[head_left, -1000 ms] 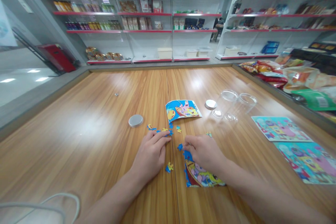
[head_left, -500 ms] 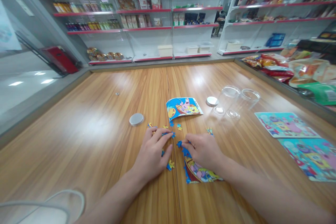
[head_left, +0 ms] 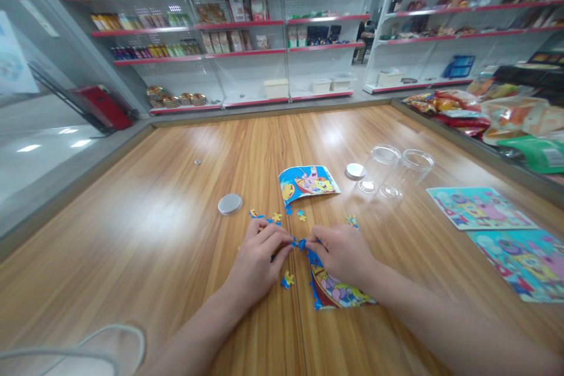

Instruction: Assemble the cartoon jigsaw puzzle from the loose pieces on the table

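My left hand point(head_left: 258, 255) pinches a small blue jigsaw piece point(head_left: 294, 241) between thumb and fingertips. Facing it, my right hand point(head_left: 341, 251) is closed on another blue jigsaw piece point(head_left: 302, 244). The two pieces are very close; whether they touch I cannot tell. Partly under my right hand lies a joined section of puzzle point(head_left: 326, 288) with a brown boat and pink and yellow figures. A loose yellow-and-blue piece point(head_left: 287, 279) rests below my left hand. More loose pieces point(head_left: 301, 215) lie beyond my hands, below a curled picture card point(head_left: 309, 182).
A silver lid point(head_left: 230, 204) lies left of the card, another lid point(head_left: 355, 171) to its right. Two clear jars point(head_left: 382, 167) stand beside that one. Two picture sheets point(head_left: 482, 208) lie at the right. A pale cable point(head_left: 140, 335) crosses the near left corner.
My left hand has closed into a pinch on a blue piece and brought it down toward the piece in my right hand. My right hand has stayed nearly still.
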Demonstrator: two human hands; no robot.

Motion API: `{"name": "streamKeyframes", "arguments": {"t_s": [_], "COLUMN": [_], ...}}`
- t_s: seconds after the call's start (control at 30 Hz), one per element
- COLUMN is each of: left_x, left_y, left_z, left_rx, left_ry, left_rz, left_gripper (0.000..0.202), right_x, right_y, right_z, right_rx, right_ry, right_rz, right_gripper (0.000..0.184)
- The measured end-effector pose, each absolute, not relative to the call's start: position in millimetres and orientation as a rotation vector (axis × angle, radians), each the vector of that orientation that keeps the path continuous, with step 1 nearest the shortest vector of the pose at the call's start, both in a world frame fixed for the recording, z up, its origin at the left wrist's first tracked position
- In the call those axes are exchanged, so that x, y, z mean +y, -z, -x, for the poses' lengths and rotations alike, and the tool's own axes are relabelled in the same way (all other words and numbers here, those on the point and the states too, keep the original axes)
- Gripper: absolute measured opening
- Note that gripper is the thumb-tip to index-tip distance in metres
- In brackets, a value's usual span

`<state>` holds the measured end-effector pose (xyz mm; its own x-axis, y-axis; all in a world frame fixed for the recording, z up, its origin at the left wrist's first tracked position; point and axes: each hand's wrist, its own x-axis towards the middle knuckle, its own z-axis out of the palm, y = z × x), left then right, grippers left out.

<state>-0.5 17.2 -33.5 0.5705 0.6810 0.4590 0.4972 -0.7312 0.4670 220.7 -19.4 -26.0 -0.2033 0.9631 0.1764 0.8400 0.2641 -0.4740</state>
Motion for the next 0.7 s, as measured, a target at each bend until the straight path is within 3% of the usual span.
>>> {"name": "streamKeyframes", "arguments": {"t_s": [0.3, 0.53, 0.7], "left_x": [16.0, 13.3, 21.2], "left_y": [35.0, 27.8, 35.2], "left_z": [2.4, 0.7, 5.4], "left_rx": [0.957, 1.236, 1.519], "left_ry": [-0.883, -0.892, -0.968], "left_rz": [-2.497, -2.548, -2.44], "left_gripper": [0.034, 0.018, 0.034], "right_x": [-19.2, -19.0, -20.8], "right_y": [25.1, 25.4, 24.2], "right_z": [-220.4, -220.3, -221.1], "right_rx": [-2.104, -2.105, -2.108], "right_ry": [-0.368, -0.367, -0.365], "right_rz": [1.628, 1.648, 1.666], "right_gripper": [0.018, 0.015, 0.018]}}
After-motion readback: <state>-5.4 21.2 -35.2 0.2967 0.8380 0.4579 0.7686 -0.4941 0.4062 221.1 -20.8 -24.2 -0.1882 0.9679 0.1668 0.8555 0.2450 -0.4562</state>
